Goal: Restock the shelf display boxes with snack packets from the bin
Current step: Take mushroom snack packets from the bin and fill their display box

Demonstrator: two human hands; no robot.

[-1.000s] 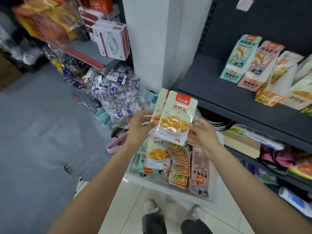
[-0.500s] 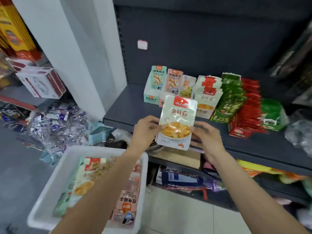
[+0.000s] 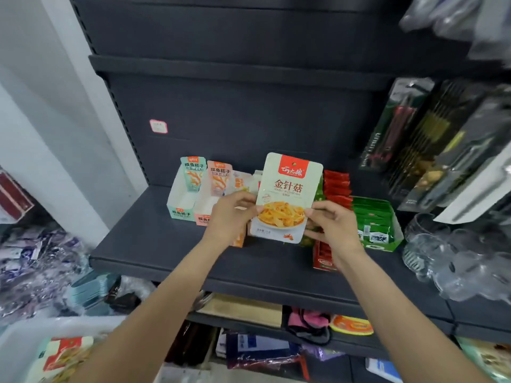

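I hold the snack packet (image 3: pixel 287 197) upright at mid-frame, my left hand (image 3: pixel 231 217) pinching its left edge and my right hand (image 3: pixel 333 225) pinching its right edge, above the dark shelf (image 3: pixel 143 244). It hides the display box behind it; the pink box (image 3: pixel 214 200) is partly covered by my left hand. The teal box (image 3: pixel 184 197) left of it looks nearly empty. The white bin (image 3: pixel 16 335) is cut off at lower left.

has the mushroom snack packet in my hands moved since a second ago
Yes. The packet has come up from over the bin to in front of the shelf display boxes.
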